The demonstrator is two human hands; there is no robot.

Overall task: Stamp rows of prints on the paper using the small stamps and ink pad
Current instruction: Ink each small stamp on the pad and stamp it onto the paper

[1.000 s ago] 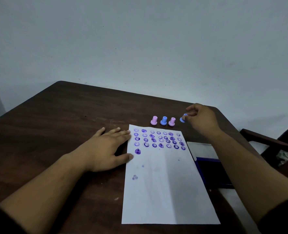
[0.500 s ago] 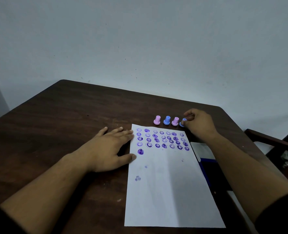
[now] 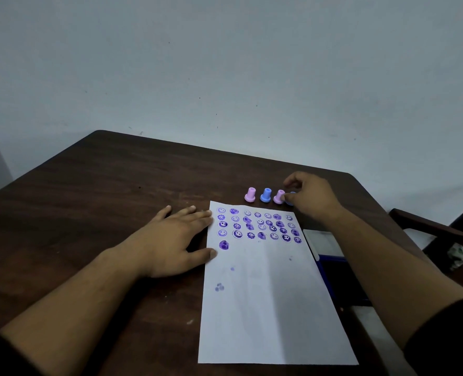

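A white paper [image 3: 268, 308] lies on the dark wooden table [image 3: 94, 207], with several rows of purple prints [image 3: 257, 226] across its top. My left hand [image 3: 170, 240] rests flat at the paper's left edge, fingers spread, thumb and fingertips touching the sheet. Beyond the paper stand a pink stamp [image 3: 250, 194], a blue stamp [image 3: 265, 195] and a second pink stamp [image 3: 279, 197] in a row. My right hand [image 3: 311, 196] is curled over another blue stamp [image 3: 291, 198] at the row's right end, low at the table. The dark blue ink pad [image 3: 333, 270] lies right of the paper, partly under my right forearm.
A pale lid or card [image 3: 322, 241] lies beside the ink pad. A dark wooden chair arm [image 3: 439, 232] stands past the table's right edge. A plain wall rises behind the table.
My right hand has come down with the blue stamp from just above the table to the right end of the stamp row. My left hand has stayed on the paper's edge.
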